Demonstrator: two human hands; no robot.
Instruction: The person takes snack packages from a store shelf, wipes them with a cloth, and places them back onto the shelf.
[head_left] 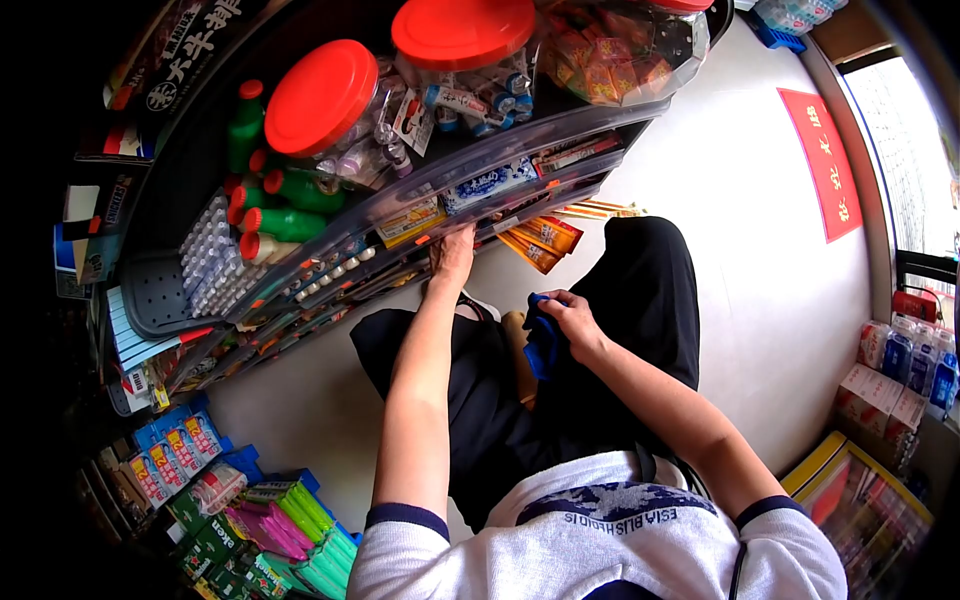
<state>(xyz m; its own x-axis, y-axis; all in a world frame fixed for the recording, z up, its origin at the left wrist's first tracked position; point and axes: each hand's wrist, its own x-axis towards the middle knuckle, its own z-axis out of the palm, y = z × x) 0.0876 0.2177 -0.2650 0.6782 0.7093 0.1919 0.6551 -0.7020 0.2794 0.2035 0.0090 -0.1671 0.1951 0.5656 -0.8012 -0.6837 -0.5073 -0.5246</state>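
Observation:
My right hand (570, 318) is closed around a bunched blue cloth (541, 345), held above my lap between my knees. My left hand (453, 256) reaches to the front of a tiered display shelf (365, 215), at a lower tier. Its fingers are mostly hidden at the shelf edge, so I cannot make out whether they grip anything. Close by on the right, orange snack packets (541, 243) stick out of the shelf. A blue-and-white pack (490, 186) and a yellow box (410, 221) stand on the tier just above that hand.
Red-lidded jars (322, 98) and green bottles (290, 224) crowd the top tier. Colourful packs (290, 520) are stacked on the floor at lower left. Bottled drinks (920, 360) and cartons (878, 398) stand by the right wall. A red mat (822, 165) lies near the doorway.

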